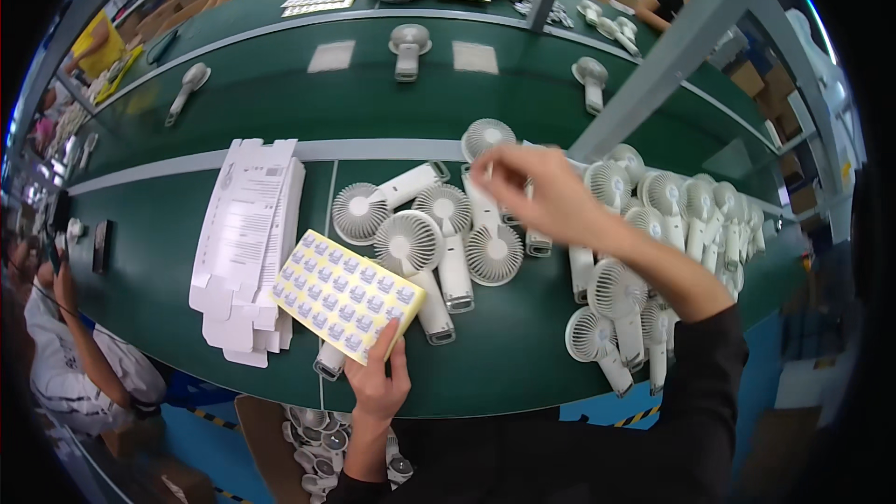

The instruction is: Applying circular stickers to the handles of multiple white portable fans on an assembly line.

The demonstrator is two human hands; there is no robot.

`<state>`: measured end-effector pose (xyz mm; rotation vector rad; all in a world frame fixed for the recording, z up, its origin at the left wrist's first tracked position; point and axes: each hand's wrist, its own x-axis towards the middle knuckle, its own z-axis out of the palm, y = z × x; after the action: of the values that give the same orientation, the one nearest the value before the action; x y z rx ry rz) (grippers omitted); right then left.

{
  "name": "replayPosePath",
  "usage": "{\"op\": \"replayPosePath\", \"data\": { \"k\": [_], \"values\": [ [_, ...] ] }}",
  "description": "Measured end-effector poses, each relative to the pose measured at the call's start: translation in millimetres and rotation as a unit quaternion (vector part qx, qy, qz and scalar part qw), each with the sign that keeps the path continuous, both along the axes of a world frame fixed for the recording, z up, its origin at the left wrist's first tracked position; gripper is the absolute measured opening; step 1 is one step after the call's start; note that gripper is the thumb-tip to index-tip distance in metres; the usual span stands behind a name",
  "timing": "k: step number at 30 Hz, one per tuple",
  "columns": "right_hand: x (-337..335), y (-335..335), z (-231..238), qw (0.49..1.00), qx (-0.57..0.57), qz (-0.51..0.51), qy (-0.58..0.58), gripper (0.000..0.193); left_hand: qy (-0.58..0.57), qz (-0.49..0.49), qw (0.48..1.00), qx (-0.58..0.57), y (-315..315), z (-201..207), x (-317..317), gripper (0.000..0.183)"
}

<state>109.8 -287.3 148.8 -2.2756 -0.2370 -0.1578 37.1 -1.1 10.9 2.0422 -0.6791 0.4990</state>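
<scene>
My left hand [381, 381] grips the lower right corner of a yellow-edged sheet of stickers [347, 294], thumb on top. The sheet is tilted over part of a pile of white handheld fans. Among them, a fan [408, 241] lies just beyond the sheet and another fan [494, 253] lies below my right hand. My right hand [532, 182] hovers over the far right of this pile, blurred by motion. Its fingers are curled together in a pinch; whatever lies between them is too small and smeared to make out.
A stack of flat white cartons [245, 243] lies left of the sheet. Many more fans [618, 289] crowd the right side of the green table [504, 355]. Single fans [408, 51] rest on the conveyor behind. A grey post [672, 56] rises at right. A co-worker [89, 345] sits at left.
</scene>
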Motion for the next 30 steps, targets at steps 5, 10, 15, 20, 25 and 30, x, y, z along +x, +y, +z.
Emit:
{"op": "replayPosePath", "data": {
  "k": [5,10,15,20,25,30],
  "values": [
    [141,-44,-45,0.994,-0.061,-0.087,0.008,0.023,-0.008,-0.032,0.999,0.006,-2,5,3,0.036],
    [259,-62,-108,0.963,-0.207,-0.166,0.037,0.038,0.025,-0.070,0.997,0.027,-2,6,6,0.040],
    [301,-56,-140,0.935,-0.173,-0.307,0.046,0.047,0.047,-0.068,0.996,0.023,-4,5,5,0.038],
    [313,-41,-151,0.900,-0.120,-0.412,0.079,0.061,0.049,-0.059,0.997,0.027,3,4,6,0.039],
    [326,-97,-151,0.931,-0.075,-0.316,0.166,0.071,0.054,-0.072,0.996,0.013,-3,5,8,0.039],
    [294,-76,-124,0.929,0.162,-0.273,0.192,0.049,0.040,-0.060,0.997,0.027,3,8,8,0.038]
  ]
}}
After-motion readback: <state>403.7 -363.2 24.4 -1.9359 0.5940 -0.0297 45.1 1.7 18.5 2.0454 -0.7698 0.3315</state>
